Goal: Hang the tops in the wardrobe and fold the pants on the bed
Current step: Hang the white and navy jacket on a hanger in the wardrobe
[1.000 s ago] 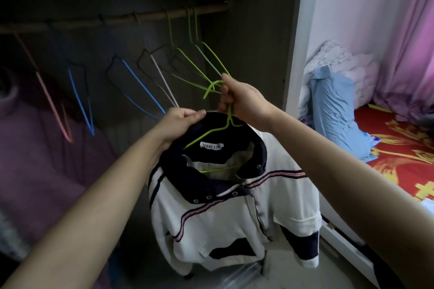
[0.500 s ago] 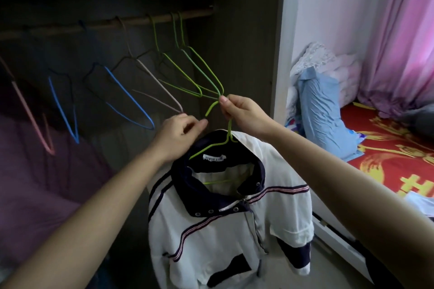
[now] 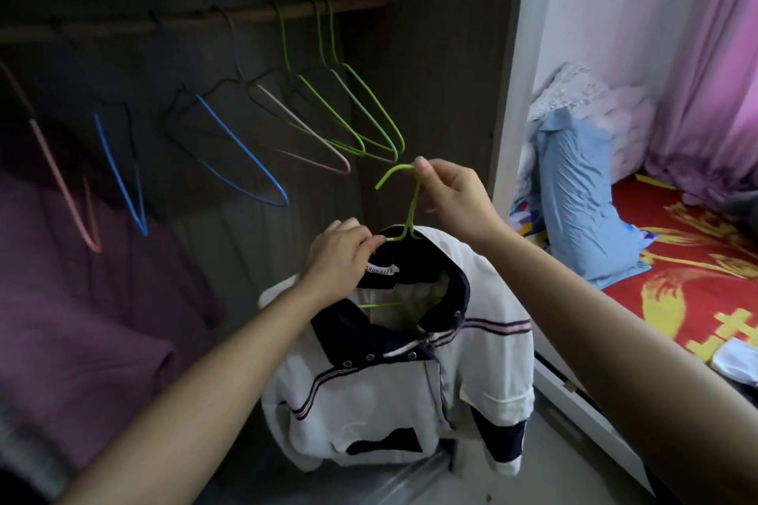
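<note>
Our right hand (image 3: 455, 197) holds a pinching grip on the hook of the green wire hanger (image 3: 412, 209), our left hand (image 3: 336, 258) pinches the collar of the white-and-navy jacket (image 3: 389, 381) hanging below the wardrobe rail (image 3: 254, 14), so we should lift level and hook over that rail.

The white jacket (image 3: 393, 394), with a navy collar, navy patches and striped trim, hung at six o'clock on a green wire hanger (image 3: 411, 209). The left hand (image 3: 336, 258) pinched its collar and the right hand (image 3: 455, 197) pinched the hook. The wardrobe rail (image 3: 246, 14) ran at eleven o'clock, apart from the hook. The red-covered bed (image 3: 697, 258) lay at three o'clock.
</note>
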